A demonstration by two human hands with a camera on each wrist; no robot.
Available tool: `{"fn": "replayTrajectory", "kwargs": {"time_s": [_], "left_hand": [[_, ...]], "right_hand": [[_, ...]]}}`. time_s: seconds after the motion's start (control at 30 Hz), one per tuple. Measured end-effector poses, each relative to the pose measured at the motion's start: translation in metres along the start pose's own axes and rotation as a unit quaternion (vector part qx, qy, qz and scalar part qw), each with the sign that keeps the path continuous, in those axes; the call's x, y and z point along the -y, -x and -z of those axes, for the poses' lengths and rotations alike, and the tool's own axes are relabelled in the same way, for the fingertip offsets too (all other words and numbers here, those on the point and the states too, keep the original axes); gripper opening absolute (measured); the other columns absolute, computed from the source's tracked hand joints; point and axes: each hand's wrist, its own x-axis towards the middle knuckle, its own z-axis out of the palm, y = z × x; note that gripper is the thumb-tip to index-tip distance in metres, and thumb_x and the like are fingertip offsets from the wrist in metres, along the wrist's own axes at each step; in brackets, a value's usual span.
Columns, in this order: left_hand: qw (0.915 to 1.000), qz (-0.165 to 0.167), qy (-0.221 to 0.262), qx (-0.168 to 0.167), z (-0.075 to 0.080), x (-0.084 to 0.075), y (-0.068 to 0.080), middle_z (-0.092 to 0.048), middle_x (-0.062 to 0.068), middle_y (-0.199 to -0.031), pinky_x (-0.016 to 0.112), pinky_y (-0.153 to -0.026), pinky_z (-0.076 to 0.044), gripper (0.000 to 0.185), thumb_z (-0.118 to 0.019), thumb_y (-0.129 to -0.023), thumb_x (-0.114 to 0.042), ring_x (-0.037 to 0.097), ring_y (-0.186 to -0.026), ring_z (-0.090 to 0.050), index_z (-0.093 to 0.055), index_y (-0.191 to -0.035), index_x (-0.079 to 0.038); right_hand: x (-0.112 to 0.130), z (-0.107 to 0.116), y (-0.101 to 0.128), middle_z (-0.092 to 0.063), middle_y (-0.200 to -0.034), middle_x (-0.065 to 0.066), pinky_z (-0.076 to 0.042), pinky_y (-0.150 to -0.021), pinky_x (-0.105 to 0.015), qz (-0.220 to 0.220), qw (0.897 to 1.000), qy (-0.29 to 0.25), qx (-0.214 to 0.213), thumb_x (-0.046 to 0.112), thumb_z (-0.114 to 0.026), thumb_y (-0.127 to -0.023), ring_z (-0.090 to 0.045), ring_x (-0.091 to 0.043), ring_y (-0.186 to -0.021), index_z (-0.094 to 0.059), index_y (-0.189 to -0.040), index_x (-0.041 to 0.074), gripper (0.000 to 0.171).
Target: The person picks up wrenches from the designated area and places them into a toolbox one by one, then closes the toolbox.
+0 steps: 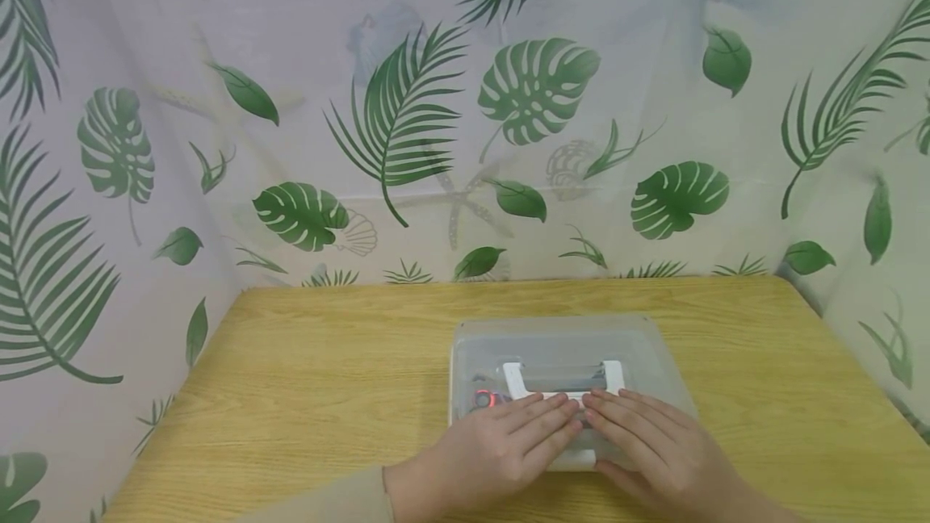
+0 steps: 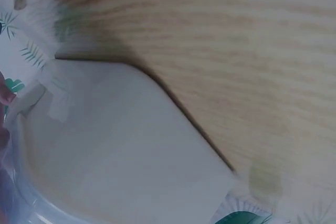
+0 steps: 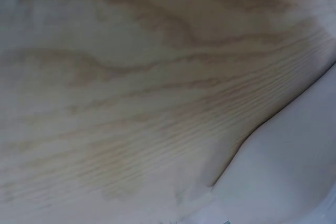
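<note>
Fingers [image 1: 541, 418] of both hands straight, pressed flat on plastic box lid [image 1: 559, 341]; wrist views show only table [image 2: 236, 51].

Head view bright, evenly lit, sharp; both wrist views blurred

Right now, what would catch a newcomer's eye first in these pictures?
Two hands, left hand and right hand, rest flat with fingertips meeting on a clear lidded box at the near middle of the wooden table. Behind the table hangs a curtain printed with green leaves.
</note>
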Motion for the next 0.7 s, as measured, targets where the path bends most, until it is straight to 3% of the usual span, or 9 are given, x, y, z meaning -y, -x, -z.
{"fn": "replayTrajectory", "kwargs": {"time_s": [0.37,0.53,0.7], "left_hand": [[0.9993,-0.019,-0.028,-0.016,-0.006,0.000,0.002,-0.075,0.009,-0.133,0.031,-0.109,-0.056,0.038,-0.042,-0.110,-0.011,0.019,-0.126,-0.072,-0.073,-0.131,-0.006],[0.9995,-0.013,-0.027,-0.012,-0.005,-0.001,0.003,-0.074,0.010,-0.136,0.032,-0.110,-0.055,0.038,-0.042,-0.111,-0.015,0.020,-0.129,-0.071,-0.071,-0.133,-0.004],[0.9995,0.011,-0.030,-0.003,-0.003,-0.004,0.002,-0.073,0.011,-0.138,0.032,-0.111,-0.055,0.040,-0.045,-0.109,-0.018,0.020,-0.131,-0.069,-0.069,-0.136,-0.003]], "right_hand": [[0.002,-0.002,0.009,-0.079,-0.115,-0.024,-0.031,-0.130,-0.028,-0.022,1.000,0.005,0.013,0.039,-0.054,-0.112,-0.042,-0.010,-0.156,-0.075,-0.115,-0.007,0.051],[0.003,-0.003,0.013,-0.078,-0.120,-0.023,-0.029,-0.131,-0.029,-0.030,0.999,0.005,0.024,0.041,-0.054,-0.111,-0.041,-0.011,-0.156,-0.073,-0.118,-0.008,0.054],[0.003,-0.008,0.012,-0.076,-0.118,-0.024,-0.031,-0.131,-0.031,-0.015,1.000,0.022,0.005,0.042,-0.056,-0.110,-0.040,-0.015,-0.157,-0.072,-0.117,-0.011,0.056]]}}
